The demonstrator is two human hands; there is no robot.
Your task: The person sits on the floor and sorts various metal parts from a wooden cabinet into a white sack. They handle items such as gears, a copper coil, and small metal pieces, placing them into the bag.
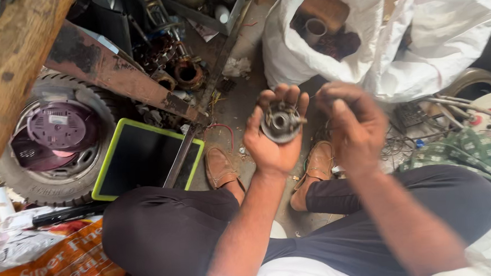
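Two hands are working above the person's knees. Left hand point(272, 136) is cupping a round metal motor part point(281, 122) in its palm, fingers curled round the rim. Right hand point(354, 124) is hovering just beside it, blurred; its grip is unreadable. White sacks point(419, 39) are sitting behind.

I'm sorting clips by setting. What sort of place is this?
Likely a scrap or motor repair workshop: the left hand holds a round metal motor part, near copper-wound coils and a tyre.
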